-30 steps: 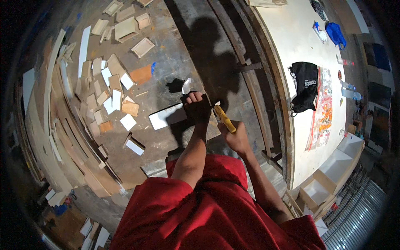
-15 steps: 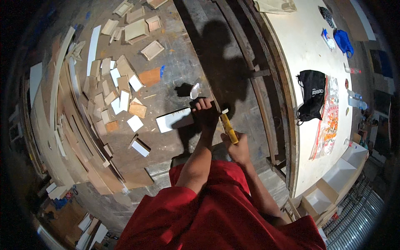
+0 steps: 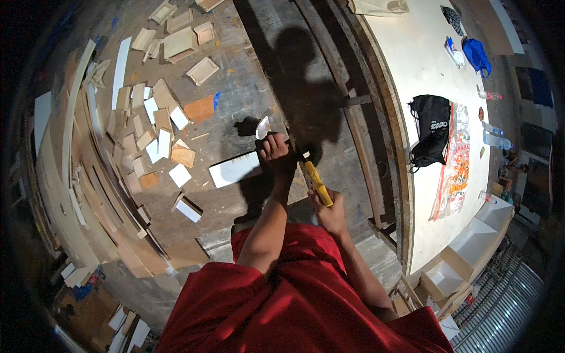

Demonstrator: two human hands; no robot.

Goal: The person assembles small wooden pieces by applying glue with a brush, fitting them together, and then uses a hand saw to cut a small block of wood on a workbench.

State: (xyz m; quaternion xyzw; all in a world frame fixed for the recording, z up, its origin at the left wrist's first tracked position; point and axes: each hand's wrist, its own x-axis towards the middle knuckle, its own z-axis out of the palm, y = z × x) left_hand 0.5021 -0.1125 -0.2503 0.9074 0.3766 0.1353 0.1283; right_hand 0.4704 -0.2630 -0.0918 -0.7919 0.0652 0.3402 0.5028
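My right hand (image 3: 331, 215) is wrapped round a slim yellow hand tool (image 3: 318, 183) with a pale tip. Its kind does not show clearly. The tip points up and away, close beside my left hand (image 3: 278, 154). That hand is closed, knuckles up, at the right end of a white board (image 3: 234, 170) lying on the worktop. Whatever it grips looks dark and is mostly hidden by the fingers and shadow. Just beyond the knuckles is a shiny, clear-looking piece (image 3: 263, 126).
Wooden blocks and small white panels (image 3: 159, 145) lie scattered to the left, with long wood strips (image 3: 75, 112) beyond. At right, a pale table (image 3: 388, 29) bears a black drawstring bag (image 3: 429, 126), a plastic sheet (image 3: 456, 167) and bottles. White-lined boxes (image 3: 445, 277) stand near its close end.
The whole view has shifted slightly, so everything sits a little further left. Both hands keep their grips, and the yellow tool stays close beside my left hand.
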